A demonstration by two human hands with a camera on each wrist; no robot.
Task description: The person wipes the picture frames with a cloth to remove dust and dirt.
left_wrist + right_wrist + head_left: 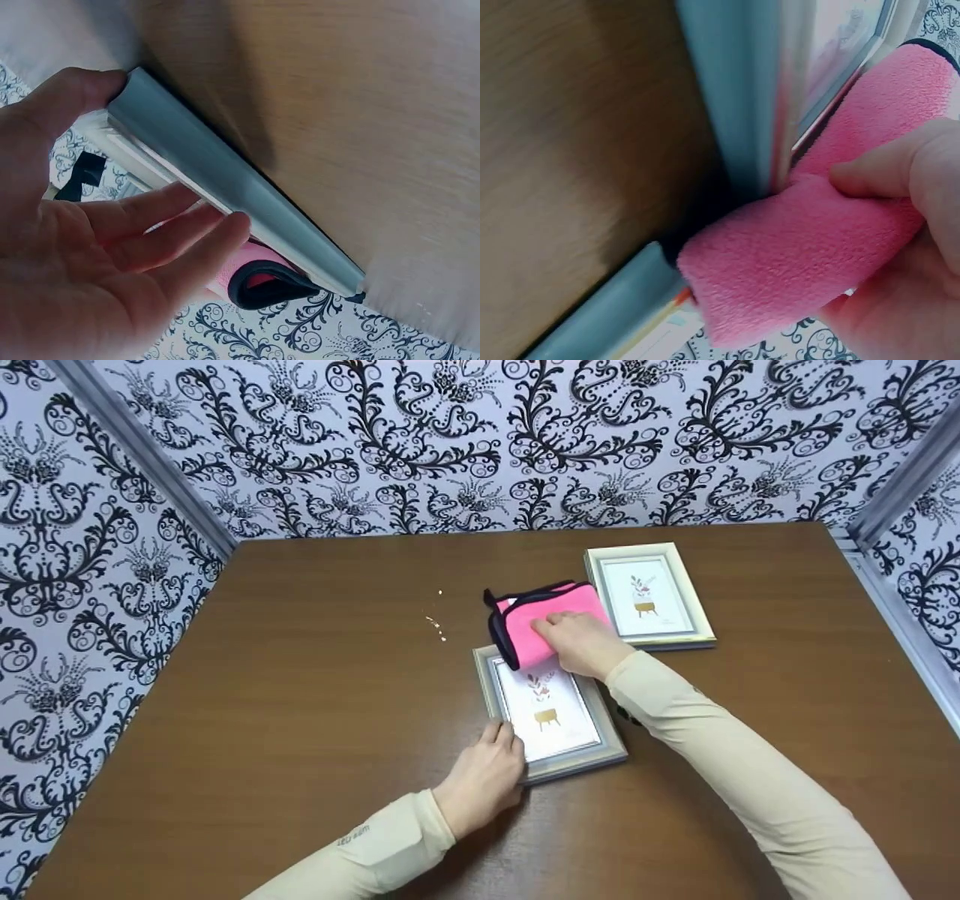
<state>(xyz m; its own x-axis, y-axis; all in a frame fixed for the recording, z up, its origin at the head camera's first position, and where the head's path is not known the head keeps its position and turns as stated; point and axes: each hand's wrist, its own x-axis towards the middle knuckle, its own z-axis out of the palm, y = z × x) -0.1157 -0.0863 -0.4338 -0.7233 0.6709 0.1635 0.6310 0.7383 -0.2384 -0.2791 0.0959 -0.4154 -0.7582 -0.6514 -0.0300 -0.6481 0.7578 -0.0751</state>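
Note:
A picture frame (611,727) with a pale border and a plant print lies on the table before me. My left hand (484,776) grips its lower left corner; in the left wrist view the thumb presses the outer edge while the fingers reach over the front. My right hand (585,645) holds a folded pink cloth (525,634) with black trim against the upper end of that frame. Seen from the right wrist, the cloth (772,255) wraps over the frame's edge, with the thumb pressing on it. The cloth hides the frame's top edge.
A second, similar picture frame (649,592) lies behind to the right, close to the cloth. Small pale crumbs (435,626) are scattered on the brown table (322,682) left of the cloth. Patterned walls (450,442) stand behind and at both sides.

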